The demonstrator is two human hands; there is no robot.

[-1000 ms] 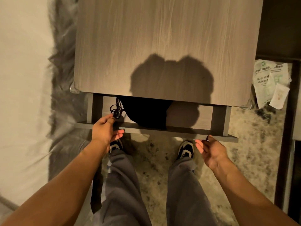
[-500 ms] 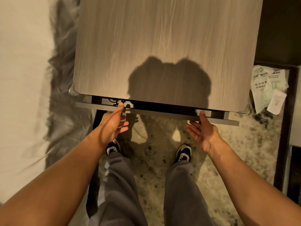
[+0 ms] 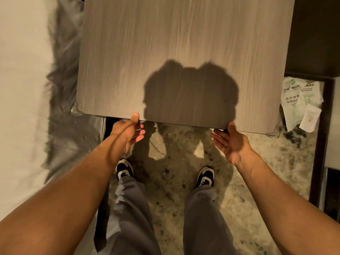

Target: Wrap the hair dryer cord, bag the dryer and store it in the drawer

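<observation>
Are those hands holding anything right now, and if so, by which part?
Nothing is held. The left hand and right hand are open, fingers spread, at the front edge of the table.

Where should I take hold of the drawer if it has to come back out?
No drawer front shows: it sits hidden under the tabletop. Judging by that, hook fingers under the near edge from the standing side, between the left hand and right hand, and pull toward the shoes.

Wood-grain tabletop over mottled carpet (dim, warm light), perhaps bedding leftward.
</observation>
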